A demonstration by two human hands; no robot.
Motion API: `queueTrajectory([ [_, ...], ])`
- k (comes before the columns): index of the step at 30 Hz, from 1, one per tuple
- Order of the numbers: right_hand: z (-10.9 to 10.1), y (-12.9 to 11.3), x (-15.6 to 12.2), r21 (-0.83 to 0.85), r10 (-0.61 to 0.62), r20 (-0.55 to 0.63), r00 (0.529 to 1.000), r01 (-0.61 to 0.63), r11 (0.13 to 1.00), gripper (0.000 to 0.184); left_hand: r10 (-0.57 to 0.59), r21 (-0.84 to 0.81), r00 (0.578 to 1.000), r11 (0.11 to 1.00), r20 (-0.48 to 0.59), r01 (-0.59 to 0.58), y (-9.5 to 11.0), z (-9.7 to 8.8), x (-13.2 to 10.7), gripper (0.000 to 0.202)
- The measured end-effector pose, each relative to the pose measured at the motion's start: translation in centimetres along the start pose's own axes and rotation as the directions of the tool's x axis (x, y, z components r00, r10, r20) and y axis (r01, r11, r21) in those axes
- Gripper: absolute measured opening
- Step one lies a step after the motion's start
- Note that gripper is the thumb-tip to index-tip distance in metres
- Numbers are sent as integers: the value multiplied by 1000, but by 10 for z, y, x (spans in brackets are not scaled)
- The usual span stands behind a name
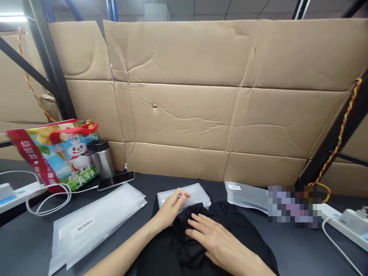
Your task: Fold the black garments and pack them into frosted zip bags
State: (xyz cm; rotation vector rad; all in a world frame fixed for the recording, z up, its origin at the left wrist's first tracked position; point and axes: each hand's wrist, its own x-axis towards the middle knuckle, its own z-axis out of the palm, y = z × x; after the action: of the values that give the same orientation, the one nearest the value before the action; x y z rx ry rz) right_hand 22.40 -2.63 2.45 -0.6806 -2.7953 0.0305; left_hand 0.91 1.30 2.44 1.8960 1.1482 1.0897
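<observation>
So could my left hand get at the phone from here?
Probably yes: the phone lies off to the left of the left hand, nothing covers it, and nothing tall stands between them.

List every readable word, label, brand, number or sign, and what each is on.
"你爱我", small heart below: red side of the carrier bag.
Carrier bag's other lettering: too blurred to read surely.
Barcode label, left plastic sleeve: too small.
White label, right plastic sleeve: too small.
Blue marking, left power strip: unreadable.
</observation>
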Motion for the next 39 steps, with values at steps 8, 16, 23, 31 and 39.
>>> queueTrajectory([
  [8, 22, -6, 13, -183, 253, -139, 957, -276, 944, 69, 199, 246, 977, 946, 71, -211, 21, -2, -17, 23],
  [16, 7, -13, 32, -190, 56, -112, 992, -77, 979, 56, 163, 277, 971, 938, 174, -207, 23, -1, -11, 23],
  [23, 22, -5, 46, -280, -38, -168, 985, -11, 960, 43, 134, 255, 966, 948, 222, -190, 29, 4, -3, 24],
  [31, -2, 15, 15, -362, -51, -329, 943, -76, 929, 39, 113, 248, 981, 957, 160, -150, 20, -6, -3, 24],
  [39, 28, 34, 51, -442, 48, -430, 901, -257, 860, 34, 142, 324, 971, 925, 194, -200, 27, 6, 3, 25],
])
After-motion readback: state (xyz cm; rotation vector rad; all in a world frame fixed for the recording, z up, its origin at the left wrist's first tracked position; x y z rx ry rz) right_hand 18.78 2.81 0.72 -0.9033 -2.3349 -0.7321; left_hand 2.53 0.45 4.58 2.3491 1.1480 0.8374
